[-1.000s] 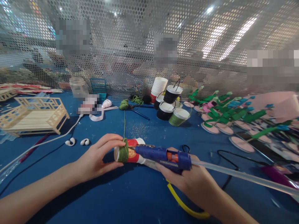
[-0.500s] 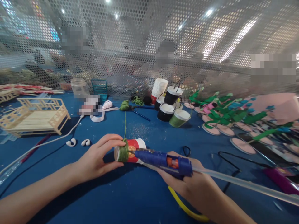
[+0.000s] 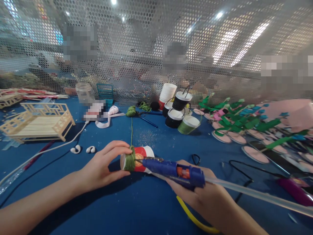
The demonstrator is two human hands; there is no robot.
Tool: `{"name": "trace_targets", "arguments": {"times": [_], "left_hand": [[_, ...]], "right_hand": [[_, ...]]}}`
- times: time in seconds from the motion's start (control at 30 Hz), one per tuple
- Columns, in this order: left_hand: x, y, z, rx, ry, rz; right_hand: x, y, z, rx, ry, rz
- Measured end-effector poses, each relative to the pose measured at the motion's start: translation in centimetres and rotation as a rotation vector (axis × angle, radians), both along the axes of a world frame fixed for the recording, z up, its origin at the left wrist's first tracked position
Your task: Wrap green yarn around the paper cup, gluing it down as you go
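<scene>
My left hand (image 3: 107,163) grips a red and white paper cup (image 3: 148,153) lying on its side, thumb and fingers around its base end. Green yarn (image 3: 129,160) is wound around that end. A strand of it runs back to a small green yarn ball (image 3: 131,111) on the table. In my right hand (image 3: 195,192) is a blue hot glue gun (image 3: 168,168), with a long clear glue stick (image 3: 259,195) sticking out of its rear. The gun's nozzle points left, at the edge of the wound yarn; whether it touches is too small to tell.
Yarn-wrapped cups (image 3: 174,118) stand behind, beside stacked paper cups (image 3: 168,93). A small wooden bench (image 3: 41,124), earbuds (image 3: 76,149) and a white cable (image 3: 61,142) lie left. Pink discs with green stems (image 3: 255,154) crowd the right. A perforated metal screen (image 3: 137,49) rises at the back.
The view has shifted slightly. Both hands keep their holds, and the glue gun's nozzle stays near the edge of the green yarn on the cup.
</scene>
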State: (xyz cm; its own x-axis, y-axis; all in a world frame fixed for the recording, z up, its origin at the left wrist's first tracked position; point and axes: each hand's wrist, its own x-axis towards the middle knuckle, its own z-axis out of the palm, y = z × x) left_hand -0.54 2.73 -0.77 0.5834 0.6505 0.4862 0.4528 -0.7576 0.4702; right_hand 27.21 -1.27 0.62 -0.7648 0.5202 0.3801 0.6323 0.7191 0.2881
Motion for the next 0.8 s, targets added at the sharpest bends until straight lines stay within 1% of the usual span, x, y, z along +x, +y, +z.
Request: {"name": "trace_targets", "arguments": {"times": [0.13,0.23,0.33,0.57,0.7,0.8], "left_hand": [[0.0,0.0,-0.1,0.095,0.031,-0.064],[0.0,-0.1,-0.1,0.143,0.047,-0.098],[0.1,-0.2,-0.1,0.173,0.059,-0.113],[0.2,-0.1,0.1,0.222,0.07,-0.16],[0.0,0.0,-0.1,0.169,0.06,-0.11],[-0.1,0.0,-0.3,0.126,0.037,-0.061]], "right_hand": [[-0.5,0.2,0.5,0.111,-0.009,-0.018],[-1.0,0.5,0.9,0.246,-0.061,0.008],[-1.1,0.6,1.2,0.308,-0.071,0.036],[-0.9,0.6,1.2,0.254,-0.053,0.006],[-1.0,0.4,1.1,0.252,-0.06,0.015],[-1.2,0.4,1.0,0.194,-0.024,0.015]]}}
